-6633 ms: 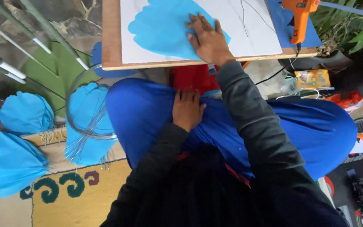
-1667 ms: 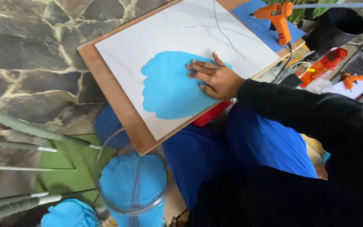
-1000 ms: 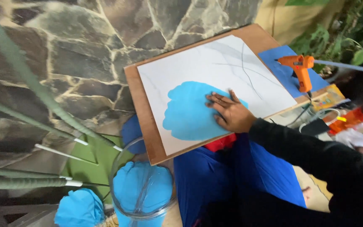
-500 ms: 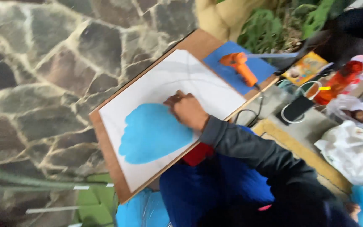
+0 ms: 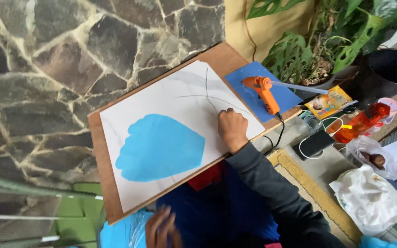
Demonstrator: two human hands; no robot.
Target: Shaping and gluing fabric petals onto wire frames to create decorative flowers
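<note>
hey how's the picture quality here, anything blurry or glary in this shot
Head view: soft, even daylight with no glare; the left hand at the bottom edge is motion-blurred; the right hand, white sheet and orange glue gun are sharp; straight edges bow slightly, hinting at a wide lens.

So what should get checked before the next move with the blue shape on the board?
1. Blue shape lies flat on the white paper: ok.
2. White paper sits wholly on the wooden board, no edge hanging over: ok.
3. Right hand rests on the paper beside the blue shape, not on it: ok.
4. Left hand is off the board, low over the blue cloth; blurred, so whether it holds anything: cannot tell.
5. Orange glue gun stands on the blue sheet, nozzle away from the hand: ok.
6. Whether the glue gun is hot: cannot tell.
</note>
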